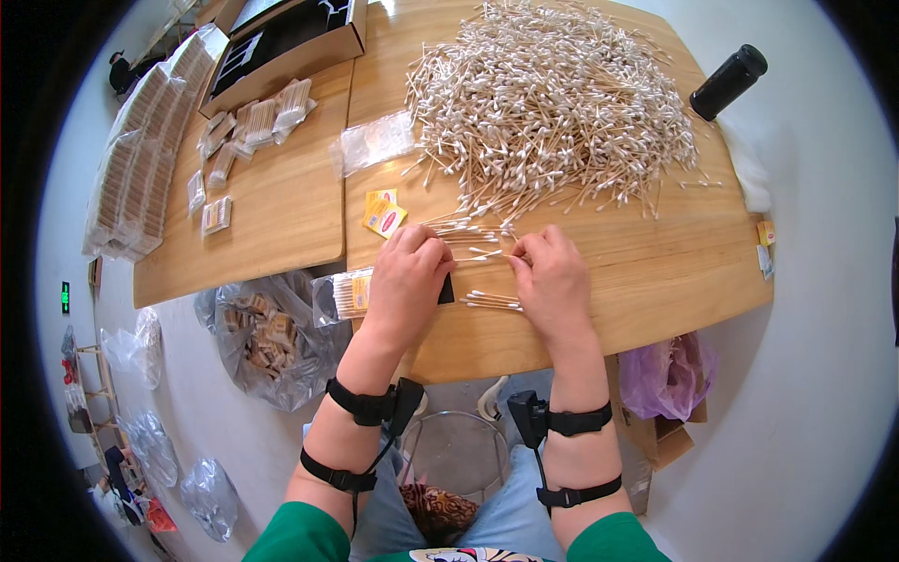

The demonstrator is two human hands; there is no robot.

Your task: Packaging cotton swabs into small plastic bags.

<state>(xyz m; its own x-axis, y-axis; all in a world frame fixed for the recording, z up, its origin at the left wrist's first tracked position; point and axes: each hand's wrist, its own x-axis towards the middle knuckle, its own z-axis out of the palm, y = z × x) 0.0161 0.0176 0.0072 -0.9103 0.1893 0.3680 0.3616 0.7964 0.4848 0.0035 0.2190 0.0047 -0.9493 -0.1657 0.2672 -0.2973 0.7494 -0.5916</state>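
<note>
My left hand (410,276) is closed in a pinch over the near edge of the table, on a wooden-stick cotton swab (476,258). Facing it, my right hand (554,281) pinches at the swab's other end, thumb against forefinger. Several loose swabs (468,234) lie just beyond the fingertips, and a small bunch of swabs (493,301) rests beside my right thumb. A clear packet of swabs (351,294) with a yellow label sits left of my left wrist. Part of a dark flat piece (446,290) shows beside that hand. Yellow cards (384,215) lie just beyond it.
A big heap of swabs (552,103) covers the far table, with a plastic bag (376,143) beside it. A black bottle (729,82) stands at far right. Leftward are filled packets (262,122), stacked packs (140,159), an open carton (290,56) and a floor bag (272,337).
</note>
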